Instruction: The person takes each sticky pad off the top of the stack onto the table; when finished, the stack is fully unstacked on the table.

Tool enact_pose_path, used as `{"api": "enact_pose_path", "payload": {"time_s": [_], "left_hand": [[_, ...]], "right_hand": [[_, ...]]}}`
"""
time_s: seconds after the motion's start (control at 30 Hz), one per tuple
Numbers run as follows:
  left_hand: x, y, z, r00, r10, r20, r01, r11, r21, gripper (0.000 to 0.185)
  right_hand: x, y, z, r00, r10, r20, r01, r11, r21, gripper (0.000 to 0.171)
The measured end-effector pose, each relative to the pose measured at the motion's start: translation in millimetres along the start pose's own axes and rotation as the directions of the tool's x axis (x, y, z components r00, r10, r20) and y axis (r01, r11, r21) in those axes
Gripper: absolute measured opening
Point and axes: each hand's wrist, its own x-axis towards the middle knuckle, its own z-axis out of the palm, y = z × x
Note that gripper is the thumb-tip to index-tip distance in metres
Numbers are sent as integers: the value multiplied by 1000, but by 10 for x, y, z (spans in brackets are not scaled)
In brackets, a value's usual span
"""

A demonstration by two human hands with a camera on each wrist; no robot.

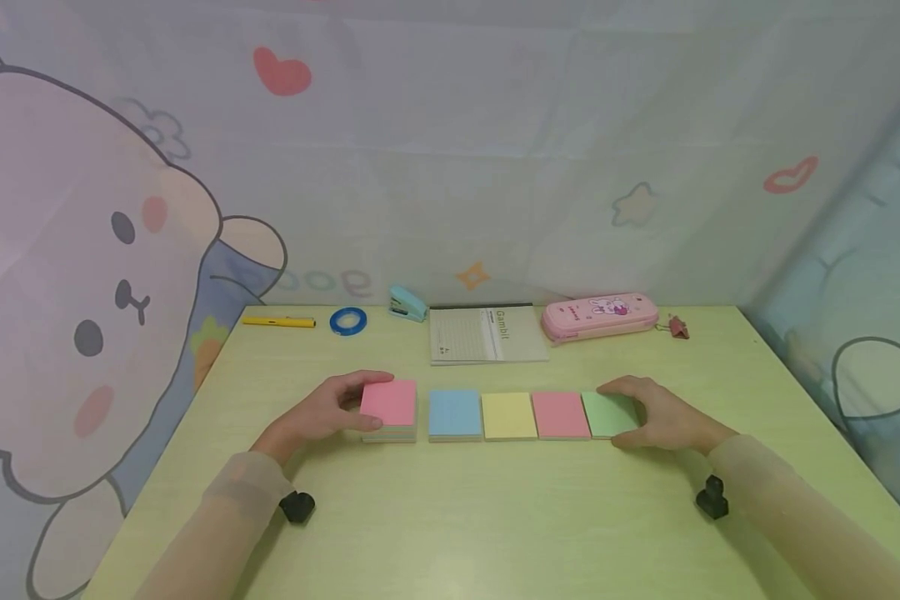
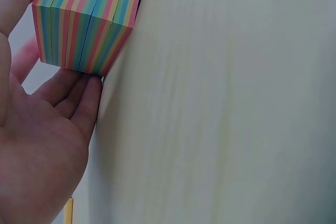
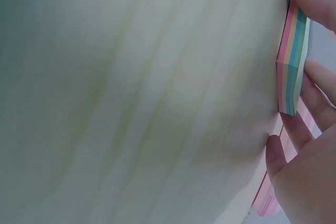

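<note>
Four paper pads, blue (image 1: 455, 414), yellow (image 1: 509, 416), pink (image 1: 562, 415) and green (image 1: 602, 414), line a pale table (image 1: 495, 517) in the head view; a person's left hand (image 1: 328, 407) grips a taller pink-topped stack (image 1: 390, 403) left of the row, while the right hand (image 1: 658, 415) holds the green pad at its far end. From the left wrist, fingers hug the stack's striped sides. From the right wrist, thumb and fingers span the green pad. Aligning the row appears in hand; the next move likely calls for a gentle right-hand release.
</note>
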Motion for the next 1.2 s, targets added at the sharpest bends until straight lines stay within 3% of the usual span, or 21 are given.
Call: {"api": "enact_pose_path", "payload": {"time_s": [0.17, 0.33, 0.53, 0.73, 1.0, 1.2], "left_hand": [[-8, 3, 2, 1000, 5, -5, -5, 1000, -3, 69], [-12, -8, -2, 1000, 14, -9, -14, 1000, -13, 69], [-3, -32, -15, 1000, 11, -16, -12, 1000, -17, 68], [8, -28, -10, 1000, 1, -9, -1, 1000, -13, 67], [13, -41, -16, 1000, -1, -11, 1, 1000, -9, 67], [1, -23, -17, 1000, -3, -11, 3, 1000, -5, 67]], "right_hand": [[23, -85, -24, 1000, -17, 3, 17, 1000, -18, 89], [197, -419, 36, 997, -56, -47, 58, 998, 31, 93], [592, -953, 327, 982, -182, -45, 187, 974, 125, 88], [905, -1349, 612, 968, -251, -2, 249, 960, 125, 85], [1113, -1617, 821, 944, -328, 42, 324, 942, 84, 86], [1157, -1689, 911, 948, -306, 88, 304, 952, 38, 87]]}}
